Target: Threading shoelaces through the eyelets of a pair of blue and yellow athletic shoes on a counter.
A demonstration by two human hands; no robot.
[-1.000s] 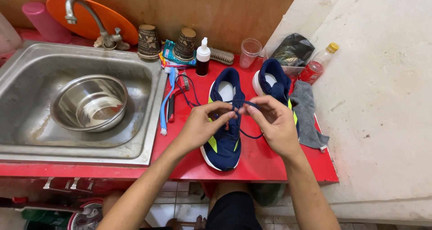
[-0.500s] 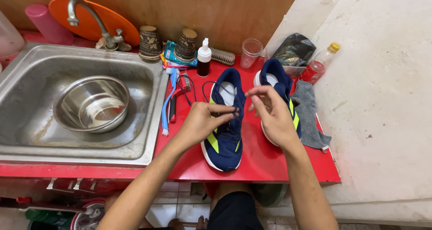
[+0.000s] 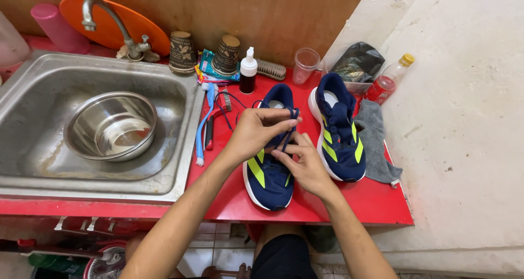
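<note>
Near shoe: navy blue fabric running shoe with yellow-green side stripes (image 3: pixel 268 170) sat toe toward the person on the red countertop (image 3: pixel 229 197), just right of the sink.
Step tip: lacing looked to be in hand; best to keep the lace taut and flat w/ no twist, and steady the shoe so it didn't slide (a judgement, not seen).
Right hand (image 3: pixel 305 167): fingers curled, thumb and forefinger pinched on the dark lace (image 3: pixel 285 140) above the shoe's midfoot.
Left hand (image 3: pixel 255 134): half closed over the tongue area, fingertips (image 3: pixel 292 122) gripping the lace end near the top eyelets; touching the shoe's upper.
Second shoe: matching navy shoe (image 3: pixel 338 134) lay just beside, to the right, partly on a grey cloth (image 3: pixel 379 142).
Left of shoes: blue-handled toothbrush (image 3: pixel 203 129) and a red-handled tool, by the steel sink (image 3: pixel 180 164), w/ a round steel bowl (image 3: pixel 112 126) inside.
Far edge: small white-capped dark bottle (image 3: pixel 248 71), clear plastic cup (image 3: pixel 305 65), scrub brush (image 3: pixel 271 69), two patterned paper cups, red drink bottle w/ yellow cap (image 3: pixel 385 85), black bag (image 3: pixel 357 63).
Back wall: curved tap (image 3: pixel 106 22), orange round lid (image 3: pixel 117 25), pink cup (image 3: pixel 52 28).
</note>
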